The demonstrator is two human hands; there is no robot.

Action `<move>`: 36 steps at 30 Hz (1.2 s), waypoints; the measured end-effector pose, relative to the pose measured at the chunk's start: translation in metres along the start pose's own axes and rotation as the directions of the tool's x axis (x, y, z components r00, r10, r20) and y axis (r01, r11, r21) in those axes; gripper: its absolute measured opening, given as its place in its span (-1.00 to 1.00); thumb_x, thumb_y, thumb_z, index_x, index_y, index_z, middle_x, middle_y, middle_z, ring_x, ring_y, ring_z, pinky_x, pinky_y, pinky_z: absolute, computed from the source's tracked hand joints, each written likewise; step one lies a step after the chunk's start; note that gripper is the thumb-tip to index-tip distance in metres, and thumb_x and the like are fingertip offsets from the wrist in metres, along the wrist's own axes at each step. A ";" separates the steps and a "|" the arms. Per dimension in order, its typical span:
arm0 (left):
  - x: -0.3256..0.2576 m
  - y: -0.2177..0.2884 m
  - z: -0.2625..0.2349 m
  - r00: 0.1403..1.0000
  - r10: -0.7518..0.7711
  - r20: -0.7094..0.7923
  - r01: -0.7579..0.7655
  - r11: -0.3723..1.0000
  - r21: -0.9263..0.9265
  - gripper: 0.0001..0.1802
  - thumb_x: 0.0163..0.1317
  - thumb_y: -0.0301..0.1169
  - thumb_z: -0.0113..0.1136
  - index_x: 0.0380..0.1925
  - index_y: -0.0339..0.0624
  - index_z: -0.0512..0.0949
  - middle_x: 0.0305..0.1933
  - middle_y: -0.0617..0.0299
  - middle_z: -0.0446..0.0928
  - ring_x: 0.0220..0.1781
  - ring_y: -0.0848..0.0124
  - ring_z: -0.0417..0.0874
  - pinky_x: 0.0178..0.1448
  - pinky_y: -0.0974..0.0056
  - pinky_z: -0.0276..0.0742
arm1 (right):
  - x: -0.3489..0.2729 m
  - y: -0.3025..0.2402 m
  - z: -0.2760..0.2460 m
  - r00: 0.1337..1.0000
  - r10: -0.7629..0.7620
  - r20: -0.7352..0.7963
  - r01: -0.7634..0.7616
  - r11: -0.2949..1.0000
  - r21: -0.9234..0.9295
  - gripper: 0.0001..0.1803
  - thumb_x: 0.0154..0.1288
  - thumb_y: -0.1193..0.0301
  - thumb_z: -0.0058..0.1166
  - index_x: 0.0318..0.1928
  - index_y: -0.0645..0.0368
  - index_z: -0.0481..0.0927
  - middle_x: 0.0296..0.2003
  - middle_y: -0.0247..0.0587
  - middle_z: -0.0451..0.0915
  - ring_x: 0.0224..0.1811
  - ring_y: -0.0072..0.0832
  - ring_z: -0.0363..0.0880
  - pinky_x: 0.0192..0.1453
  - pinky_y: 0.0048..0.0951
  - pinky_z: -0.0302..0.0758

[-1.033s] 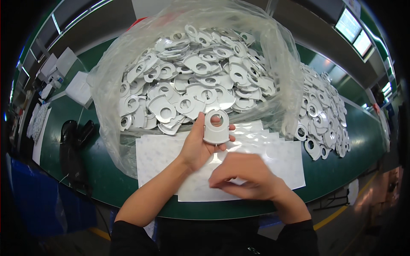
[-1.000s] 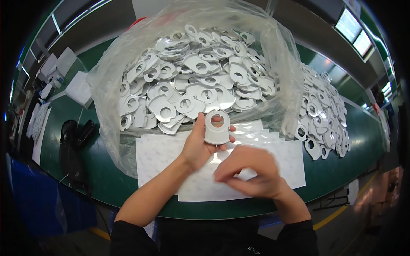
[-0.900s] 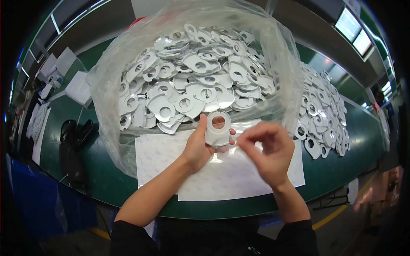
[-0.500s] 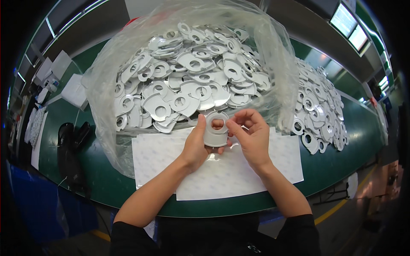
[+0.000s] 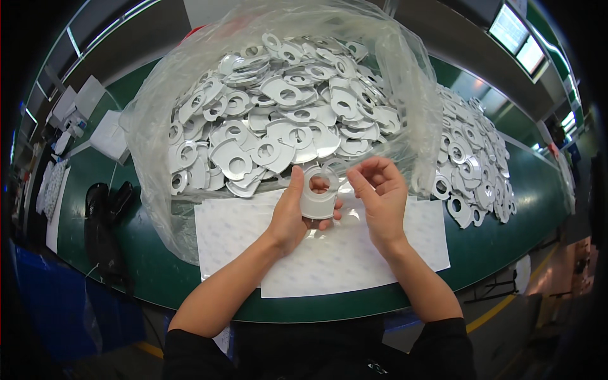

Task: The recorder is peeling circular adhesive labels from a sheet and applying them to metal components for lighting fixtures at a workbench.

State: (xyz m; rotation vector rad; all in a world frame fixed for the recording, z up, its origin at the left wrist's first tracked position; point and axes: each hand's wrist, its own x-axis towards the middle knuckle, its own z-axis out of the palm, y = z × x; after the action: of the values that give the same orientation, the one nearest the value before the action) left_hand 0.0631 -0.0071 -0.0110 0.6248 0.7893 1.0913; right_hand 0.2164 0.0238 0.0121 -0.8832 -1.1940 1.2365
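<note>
Over the white sheets, my left hand [image 5: 290,212] grips a white plastic part [image 5: 318,209] with a large round hole and a wider lower end. Its thumb lies along the part's left edge, and fingertips show through the hole and at the right side. Just right of the part, my right hand [image 5: 384,199] has its thumb and forefinger pinched together. A faint see-through film [image 5: 342,180] appears between the part's upper right rim and that pinch; its outline is hard to make out.
A large clear plastic bag [image 5: 147,136] lies spread behind my hands, heaped with similar white parts [image 5: 282,149]. Another pile of them [image 5: 470,168] sits on the green table [image 5: 304,310] at right. White sheets [image 5: 354,266] lie beneath my hands. A black object [image 5: 104,231] rests at left.
My right hand has moved slightly right, away from the white part, and a see-through film now shows in the gap. My left hand keeps its grip with little movement.
</note>
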 end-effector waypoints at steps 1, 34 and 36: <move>0.000 0.000 0.000 1.000 -0.011 -0.017 0.011 0.999 0.032 -0.26 0.28 0.29 -0.48 -0.15 -0.19 0.36 -0.30 0.04 0.52 -0.35 0.36 0.59 -0.46 0.40 0.40 | 0.000 0.001 0.000 1.000 -0.009 -0.002 0.009 1.000 0.003 -0.82 0.17 0.57 0.16 -0.23 0.25 0.45 -0.34 -0.33 0.53 -0.30 -0.69 0.46 -0.20 -0.67 0.41; -0.001 0.000 0.004 0.997 0.015 -0.082 -0.005 0.993 0.115 -0.58 0.30 -0.06 -0.11 -0.20 -0.24 0.40 -0.36 0.06 0.53 -0.40 0.36 0.60 -0.51 0.38 0.39 | 0.000 0.001 -0.002 0.997 -0.053 -0.054 0.055 0.998 0.031 -0.84 0.18 0.57 0.16 -0.26 0.24 0.44 -0.36 -0.34 0.53 -0.33 -0.70 0.46 -0.25 -0.68 0.42; -0.004 -0.002 0.004 0.997 0.014 -0.077 -0.011 0.999 0.036 -0.52 0.30 0.02 -0.18 -0.21 -0.20 0.39 -0.36 0.06 0.53 -0.40 0.36 0.59 -0.48 0.39 0.39 | -0.001 0.002 -0.001 0.999 -0.039 -0.009 0.039 0.999 0.005 -0.83 0.18 0.57 0.15 -0.25 0.24 0.44 -0.35 -0.33 0.53 -0.33 -0.69 0.46 -0.25 -0.67 0.43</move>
State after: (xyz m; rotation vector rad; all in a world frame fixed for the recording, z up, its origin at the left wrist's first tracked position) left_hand 0.0670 -0.0115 -0.0092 0.6213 0.8746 1.1206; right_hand 0.2171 0.0232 0.0096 -0.8567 -1.1953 1.2024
